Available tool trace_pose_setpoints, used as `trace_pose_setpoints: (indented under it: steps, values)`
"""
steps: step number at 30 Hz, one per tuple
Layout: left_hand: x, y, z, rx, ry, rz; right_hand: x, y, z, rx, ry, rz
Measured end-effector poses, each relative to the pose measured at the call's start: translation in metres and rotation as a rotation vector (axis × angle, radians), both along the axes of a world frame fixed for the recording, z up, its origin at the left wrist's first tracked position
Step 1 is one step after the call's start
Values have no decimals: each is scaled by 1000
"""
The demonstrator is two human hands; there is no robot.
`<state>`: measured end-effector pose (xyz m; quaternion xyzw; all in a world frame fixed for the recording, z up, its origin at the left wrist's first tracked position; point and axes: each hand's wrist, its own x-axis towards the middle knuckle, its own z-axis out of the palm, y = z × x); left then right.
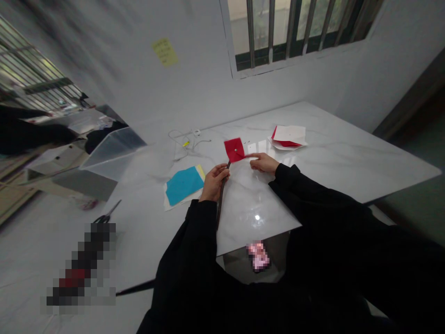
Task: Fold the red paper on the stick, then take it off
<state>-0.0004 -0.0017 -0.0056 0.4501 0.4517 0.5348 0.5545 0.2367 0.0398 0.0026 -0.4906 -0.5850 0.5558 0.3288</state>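
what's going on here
A person at a marble table grips a dark strap in their left hand. The strap's top end meets a red square, and their right hand reaches its edge. A blue sheet and red and white sheets lie nearby.

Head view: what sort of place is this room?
Probably a small craft workroom: a marble-topped table holds a red cloth piece, a blue sheet and scissors, beneath a barred window.
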Motion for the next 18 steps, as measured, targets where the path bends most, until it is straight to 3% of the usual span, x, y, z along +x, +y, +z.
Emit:
trace_pose_setpoints:
  steps: [3,7,18]
  values:
    - [1,0,1,-2,-5,4,0,-2,-1,6,-49,252]
    - [1,0,1,2,-1,4,-3,-2,-4,0,-7,179]
    - [1,0,1,-1,5,7,-3,-1,-4,7,-28,206]
